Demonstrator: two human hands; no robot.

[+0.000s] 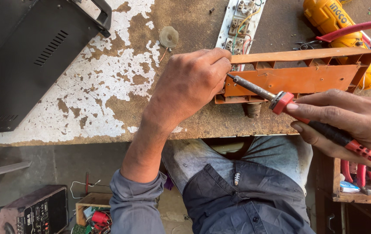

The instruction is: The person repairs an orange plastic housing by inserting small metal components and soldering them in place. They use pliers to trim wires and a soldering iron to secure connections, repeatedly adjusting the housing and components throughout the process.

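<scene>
the left hand (190, 86) rests knuckles-up on the worn workbench (107, 91), fingers curled nearly closed with the fingertips pressed against the left end of the orange plastic housing (298, 76). whether anything small is pinched between those fingertips cannot be told; they are hidden from above. the housing lies open side up near the front edge of the bench, its ribbed interior exposed.

the right hand (346, 123) is closed around the black and red handle of a soldering iron (289, 104), thumb on top just behind the red collar. the iron points leftward and slightly up; its metal tip sits just beside the left fingertips, at the housing's left inner wall.

behind the housing lies a white socket strip (239, 21) with exposed terminals and coloured wires. a yellow power tool (337, 21) and red-handled pliers (350, 30) lie at the far right, touching or overlapping the housing's rear corner. a black metal case (21, 56) occupies the bench's left portion. a small translucent disc (168, 37) lies between the case and the strip.
</scene>
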